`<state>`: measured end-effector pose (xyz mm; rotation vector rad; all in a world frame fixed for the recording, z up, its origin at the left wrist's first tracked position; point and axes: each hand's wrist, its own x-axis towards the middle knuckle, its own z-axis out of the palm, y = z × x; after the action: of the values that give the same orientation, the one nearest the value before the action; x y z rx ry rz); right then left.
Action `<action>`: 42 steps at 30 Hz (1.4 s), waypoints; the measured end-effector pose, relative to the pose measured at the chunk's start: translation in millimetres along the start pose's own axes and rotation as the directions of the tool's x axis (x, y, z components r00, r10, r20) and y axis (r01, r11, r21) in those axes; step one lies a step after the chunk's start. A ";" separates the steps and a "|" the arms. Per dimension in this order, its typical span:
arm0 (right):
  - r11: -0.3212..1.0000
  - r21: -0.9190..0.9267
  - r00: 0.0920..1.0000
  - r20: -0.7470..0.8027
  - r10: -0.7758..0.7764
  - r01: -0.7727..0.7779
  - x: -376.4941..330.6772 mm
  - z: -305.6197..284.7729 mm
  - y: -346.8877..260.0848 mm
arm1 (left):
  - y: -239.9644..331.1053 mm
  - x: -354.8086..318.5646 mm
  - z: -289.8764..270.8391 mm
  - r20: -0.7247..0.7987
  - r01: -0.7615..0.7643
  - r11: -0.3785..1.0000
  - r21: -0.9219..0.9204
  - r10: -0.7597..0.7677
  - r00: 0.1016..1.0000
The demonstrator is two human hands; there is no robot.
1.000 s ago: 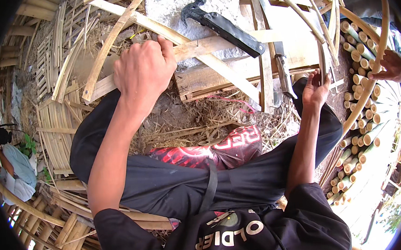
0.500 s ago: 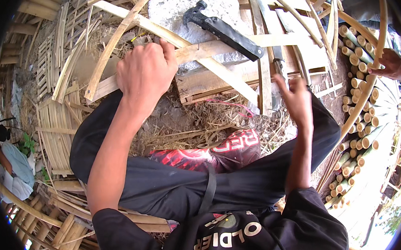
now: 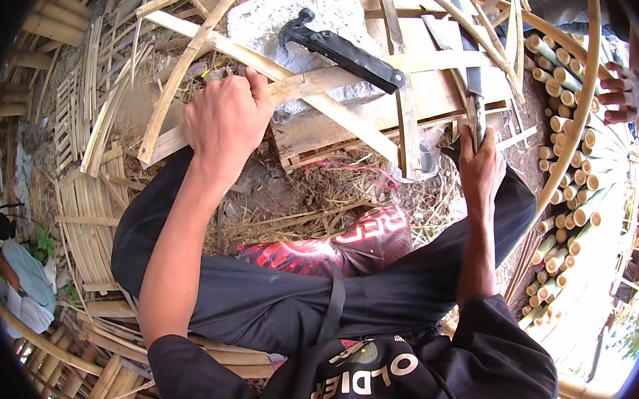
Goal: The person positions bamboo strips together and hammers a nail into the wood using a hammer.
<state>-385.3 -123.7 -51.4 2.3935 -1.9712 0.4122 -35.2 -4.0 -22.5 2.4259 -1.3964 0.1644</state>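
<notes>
My left hand (image 3: pixel 226 121) is closed round a flat bamboo strip (image 3: pixel 436 61), which runs to the right across the wooden boards. In my closed right hand (image 3: pixel 482 164) is the handle of a long knife (image 3: pixel 474 81), its blade pointing away from me. A claw hammer (image 3: pixel 350 55) with a black handle lies across the strip and a rough white block (image 3: pixel 252 30). By the hammer's head, a thin nail (image 3: pixel 303 77) appears to stand in the strip. Another dark blade (image 3: pixel 439 34) rests on the boards beside the knife, its handle end partly hidden.
Crossed bamboo strips (image 3: pixel 352 129) lie around the block and boards (image 3: pixel 330 133). Stacked cut bamboo poles (image 3: pixel 572 159) line the right side, where another person's hand (image 3: pixel 622 93) shows. Woven bamboo pieces (image 3: pixel 90 208) are at left. Straw covers the ground before my crossed legs.
My right hand has gone from open to gripping the knife handle, and the knife has shifted to the right. My left hand keeps its hold. The other person's hand has risen slightly.
</notes>
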 end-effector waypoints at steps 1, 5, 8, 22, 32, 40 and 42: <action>1.000 0.004 0.999 -0.031 -0.022 0.022 4.2 0.1 3.0 | -1.5 -0.4 0.2 0.001 -0.001 1.000 0.007 0.000 1.000; 0.999 -0.031 0.998 -0.042 0.040 -0.041 10.3 2.8 8.7 | -0.5 -0.2 3.1 -0.034 -0.023 0.999 0.047 0.024 0.999; 0.988 -0.081 0.991 -0.040 0.127 -0.130 17.1 10.5 18.3 | 1.1 -0.9 2.3 -0.034 -0.026 0.999 0.044 0.028 0.999; 0.982 -0.160 0.994 -0.057 0.092 -0.100 27.8 12.1 25.3 | -0.1 -3.0 0.9 -0.048 -0.053 0.998 -0.029 0.051 0.998; 0.983 -0.163 0.996 -0.003 0.089 -0.089 42.7 6.2 14.9 | 0.3 -4.0 3.1 -0.084 -0.080 0.997 -0.019 0.078 0.993; 0.917 0.076 0.920 0.005 0.392 -0.391 34.2 -12.6 42.2 | -1.1 -4.7 5.3 -0.078 -0.084 0.996 -0.033 0.081 0.994; 0.935 0.090 0.932 -0.089 0.352 -0.344 37.2 -9.1 76.1 | -0.7 -4.5 4.7 -0.094 -0.087 0.996 -0.029 0.084 0.992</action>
<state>-454.3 -173.5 -46.7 2.0045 -2.3719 0.6128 -37.2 -1.7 -28.3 2.3019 -1.4511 0.2688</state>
